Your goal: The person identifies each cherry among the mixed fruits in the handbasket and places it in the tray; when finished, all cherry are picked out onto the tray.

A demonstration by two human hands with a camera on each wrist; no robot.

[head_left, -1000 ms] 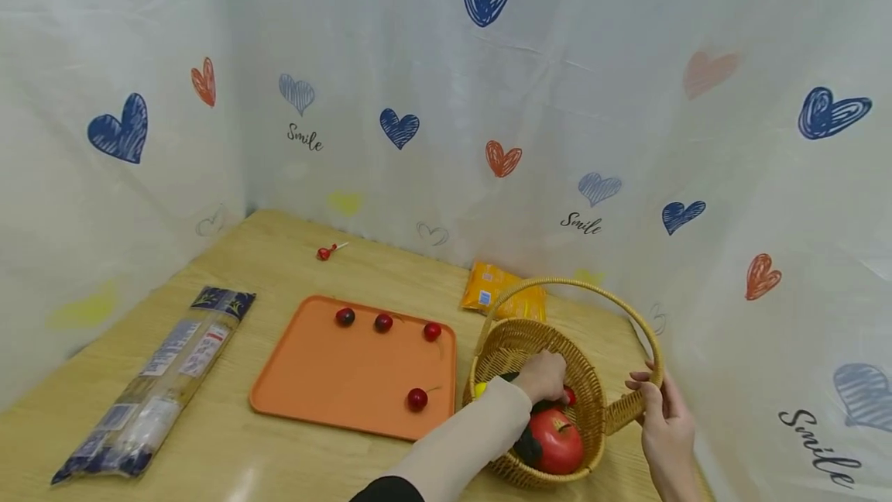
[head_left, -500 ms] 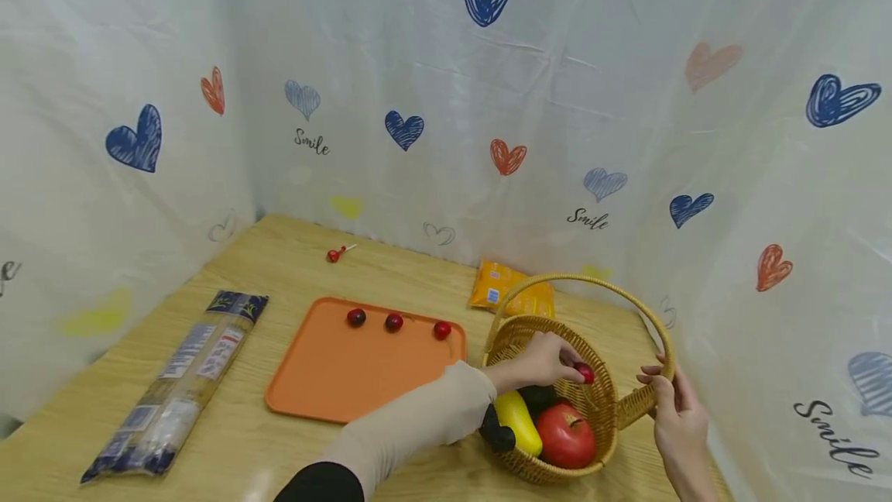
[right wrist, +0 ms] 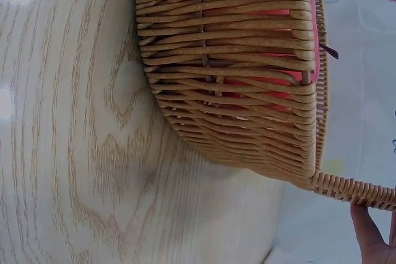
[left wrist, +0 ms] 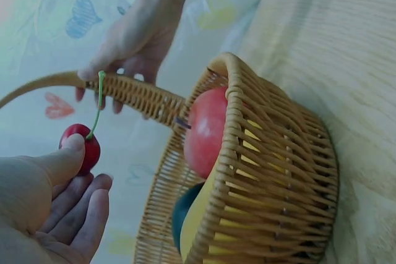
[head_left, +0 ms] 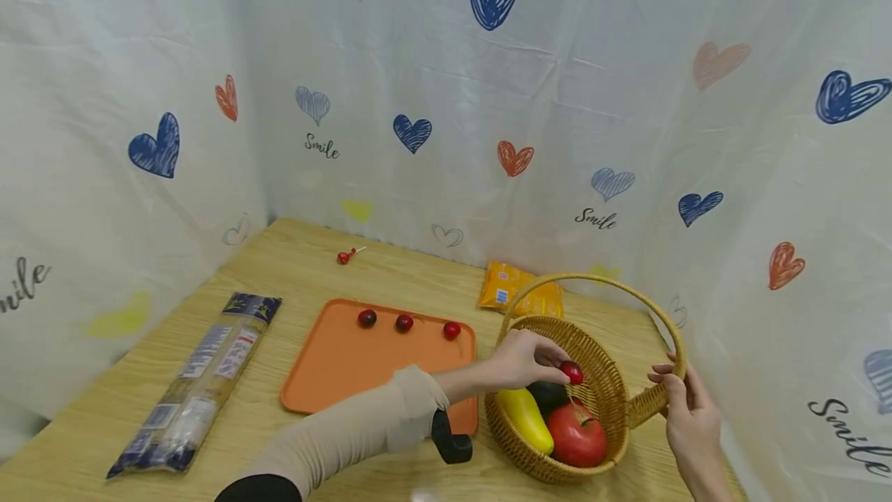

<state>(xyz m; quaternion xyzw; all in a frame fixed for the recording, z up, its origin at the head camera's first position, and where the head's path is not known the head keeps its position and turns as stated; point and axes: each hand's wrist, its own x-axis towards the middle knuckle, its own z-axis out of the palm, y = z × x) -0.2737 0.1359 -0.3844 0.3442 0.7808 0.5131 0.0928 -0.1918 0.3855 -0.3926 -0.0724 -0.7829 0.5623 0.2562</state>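
Observation:
In the head view, my left hand [head_left: 524, 361] pinches a red cherry [head_left: 572, 373] between thumb and fingers above the basket's opening. The cherry's green stem points up in the left wrist view. Inside the wicker basket [head_left: 519, 452] lie a red apple [head_left: 578, 435], a long yellow fruit [head_left: 524, 418] and a dark green fruit [head_left: 547, 395]. My right hand [head_left: 691, 417] grips the basket's handle [head_left: 648, 406] low on its right side, with the thumb on the near face. Left of the basket is an orange tray [head_left: 327, 370], partly covered by my left arm.
Along the tray's back edge sit three dark red cherries [head_left: 404, 323]. A long clear-and-blue packet [head_left: 198, 382] lies at the left, and a red lollipop [head_left: 344, 257] farther back. Behind the basket an orange packet [head_left: 498, 285] lies near the curtain [head_left: 446, 192].
My left hand has risen from inside the basket with the cherry and moved slightly left. The right hand keeps its grip on the handle. The head view has shifted a little left.

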